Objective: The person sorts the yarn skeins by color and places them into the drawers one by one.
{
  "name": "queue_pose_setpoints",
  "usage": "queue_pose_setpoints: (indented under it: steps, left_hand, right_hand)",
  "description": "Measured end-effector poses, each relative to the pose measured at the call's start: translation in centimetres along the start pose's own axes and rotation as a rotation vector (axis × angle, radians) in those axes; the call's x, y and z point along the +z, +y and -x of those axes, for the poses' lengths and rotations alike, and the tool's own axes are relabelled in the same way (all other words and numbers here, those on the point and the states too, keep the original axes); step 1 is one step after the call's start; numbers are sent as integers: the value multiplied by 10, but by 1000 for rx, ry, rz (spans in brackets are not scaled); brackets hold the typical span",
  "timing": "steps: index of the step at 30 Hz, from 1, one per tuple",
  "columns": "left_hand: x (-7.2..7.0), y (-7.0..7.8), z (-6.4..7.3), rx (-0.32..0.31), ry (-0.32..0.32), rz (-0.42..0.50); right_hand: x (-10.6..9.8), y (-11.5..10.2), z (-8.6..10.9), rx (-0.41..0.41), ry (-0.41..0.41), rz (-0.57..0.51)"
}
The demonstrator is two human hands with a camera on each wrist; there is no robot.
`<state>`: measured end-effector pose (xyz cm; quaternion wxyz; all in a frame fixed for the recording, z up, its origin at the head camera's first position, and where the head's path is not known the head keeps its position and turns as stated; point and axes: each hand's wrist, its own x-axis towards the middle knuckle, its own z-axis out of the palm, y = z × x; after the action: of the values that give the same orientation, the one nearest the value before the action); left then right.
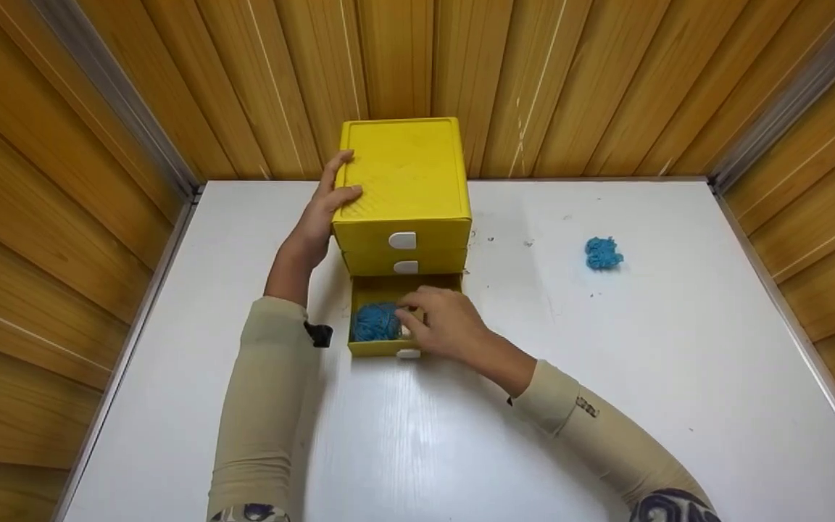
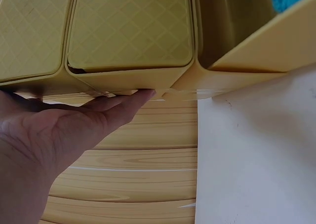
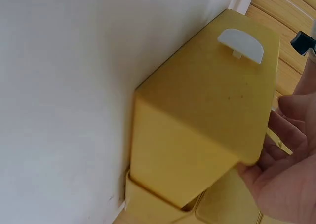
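Observation:
A yellow drawer box (image 1: 406,167) with white handles stands at the back of the white table, its bottom drawer (image 1: 377,349) pulled out. My left hand (image 1: 314,221) rests against the box's left side, thumb and a fingertip over the top edge. In the left wrist view its fingers (image 2: 121,108) lie straight along the side wall. A ball of blue yarn (image 1: 375,322) sits in the drawer's left part. My right hand (image 1: 450,319) reaches into the drawer beside the yarn, fingers bent. A small pale thing shows by its fingertips; whether they pinch it is hidden, also in the right wrist view.
A smaller tangle of blue yarn (image 1: 603,254) lies on the table (image 1: 642,377) to the right. Two closed drawers sit above the pulled-out one. Wood-patterned walls (image 1: 403,58) enclose the table at the back and both sides.

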<state>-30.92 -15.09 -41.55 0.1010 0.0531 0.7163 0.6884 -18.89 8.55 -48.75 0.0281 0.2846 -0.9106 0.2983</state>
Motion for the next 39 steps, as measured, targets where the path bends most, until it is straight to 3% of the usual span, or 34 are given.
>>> queue_pose_setpoints:
  steps: [6, 14, 20, 25, 29, 39]
  left_hand:
    - [0, 1, -1, -15, 5, 2]
    - [2, 2, 0, -25, 0, 0]
    - [0, 1, 1, -27, 7, -11]
    - [1, 1, 0, -23, 6, -16]
    - [1, 0, -1, -26, 4, -15]
    - [1, 0, -1, -28, 9, -10]
  right_hand:
    - [-18, 24, 25, -91, 209, -16]
    - [-57, 63, 62, -35, 336, 27]
    - [-74, 98, 88, 81, 380, 80]
    - [-83, 118, 103, 243, 381, 29]
    - [-88, 130, 110, 392, 357, -38]
    - [-108, 154, 111, 657, 238, -174]
